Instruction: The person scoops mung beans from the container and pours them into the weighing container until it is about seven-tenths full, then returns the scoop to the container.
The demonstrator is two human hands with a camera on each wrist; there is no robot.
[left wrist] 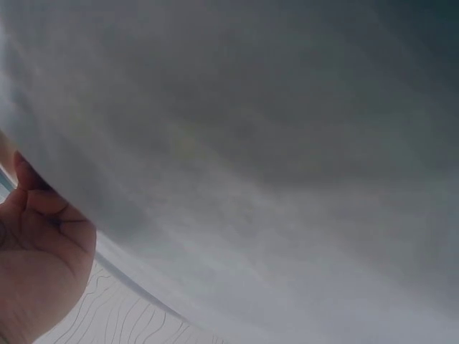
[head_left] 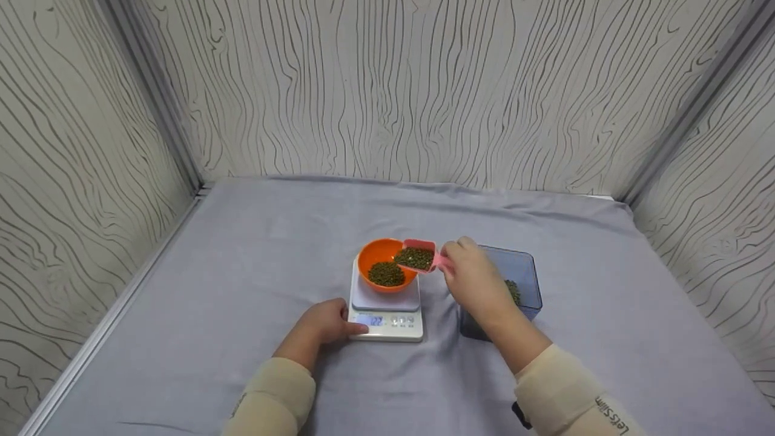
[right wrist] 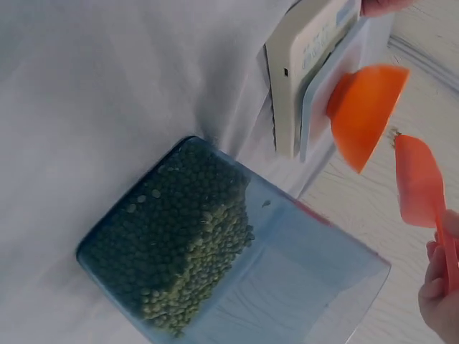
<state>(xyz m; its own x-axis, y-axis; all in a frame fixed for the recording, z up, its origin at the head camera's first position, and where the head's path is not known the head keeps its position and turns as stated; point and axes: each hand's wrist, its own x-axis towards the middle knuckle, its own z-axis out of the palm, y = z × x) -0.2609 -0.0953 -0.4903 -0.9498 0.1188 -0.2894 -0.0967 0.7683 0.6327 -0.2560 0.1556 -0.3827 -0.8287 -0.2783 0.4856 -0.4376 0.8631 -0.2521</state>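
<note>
My right hand (head_left: 475,275) grips the handle of a pink scoop (head_left: 439,261), which carries small green beans, likely mung beans (head_left: 416,258). The scoop's front lip overlaps the right rim of an orange bowl (head_left: 369,257) in the head view. Inside the bowl lies a heap of the same beans (head_left: 386,274). Under it is a white kitchen scale (head_left: 387,332), its lit display partly readable. At the scale's left front corner, my left hand (head_left: 330,320) holds the edge, thumb on top beside the display and fingers along the side.
A bluish clear container (head_left: 524,272) stands right of the scale, partly behind my right forearm. Green beans (right wrist: 193,251) fill its lower part in the right wrist view. Grey cloth (head_left: 242,260) with wrinkles covers the table, and patterned panels (head_left: 387,91) enclose the back and sides.
</note>
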